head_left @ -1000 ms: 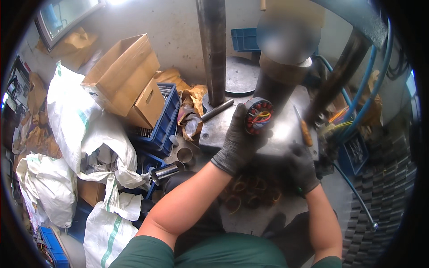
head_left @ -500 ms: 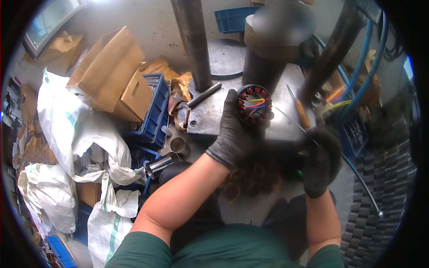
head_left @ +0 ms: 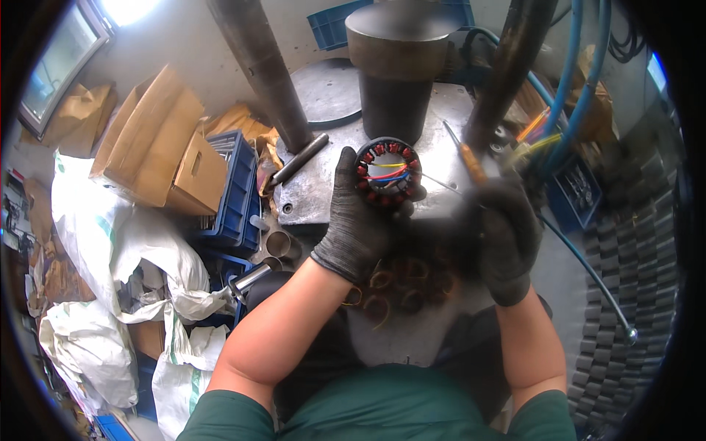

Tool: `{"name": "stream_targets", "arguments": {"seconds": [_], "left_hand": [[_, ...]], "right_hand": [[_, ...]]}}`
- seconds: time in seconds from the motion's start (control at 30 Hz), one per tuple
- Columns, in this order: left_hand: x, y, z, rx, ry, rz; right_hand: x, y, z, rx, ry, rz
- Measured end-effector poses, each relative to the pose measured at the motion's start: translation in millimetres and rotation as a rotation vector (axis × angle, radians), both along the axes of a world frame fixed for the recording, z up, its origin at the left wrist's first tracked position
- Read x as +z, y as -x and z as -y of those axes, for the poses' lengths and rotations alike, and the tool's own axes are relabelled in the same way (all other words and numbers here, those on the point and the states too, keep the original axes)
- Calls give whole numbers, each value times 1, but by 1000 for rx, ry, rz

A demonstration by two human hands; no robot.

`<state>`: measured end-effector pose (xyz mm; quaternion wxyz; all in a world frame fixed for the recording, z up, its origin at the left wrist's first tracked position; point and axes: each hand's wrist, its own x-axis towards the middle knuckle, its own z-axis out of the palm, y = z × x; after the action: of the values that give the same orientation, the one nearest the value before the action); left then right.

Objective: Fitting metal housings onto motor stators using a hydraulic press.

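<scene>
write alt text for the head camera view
Gloved left hand holds up a ring-shaped coil part with red windings and coloured wires; the gloved right hand points a thin metal tool toward it. Behind is a metal plate bearing a wooden-handled tool.

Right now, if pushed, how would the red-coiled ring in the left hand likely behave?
The ring would probably stay stiff: it looks solidly built. Thin coloured wires across its opening would likely bend. Being round, the ring might roll on edge.
</scene>
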<state>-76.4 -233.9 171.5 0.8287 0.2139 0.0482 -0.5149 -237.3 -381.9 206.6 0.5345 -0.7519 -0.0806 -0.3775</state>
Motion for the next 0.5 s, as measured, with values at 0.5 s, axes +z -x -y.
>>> {"name": "stream_targets", "arguments": {"seconds": [0.5], "left_hand": [[11,11,3,27,-114,47]], "right_hand": [[-4,1,0,74,-385,-63]]}}
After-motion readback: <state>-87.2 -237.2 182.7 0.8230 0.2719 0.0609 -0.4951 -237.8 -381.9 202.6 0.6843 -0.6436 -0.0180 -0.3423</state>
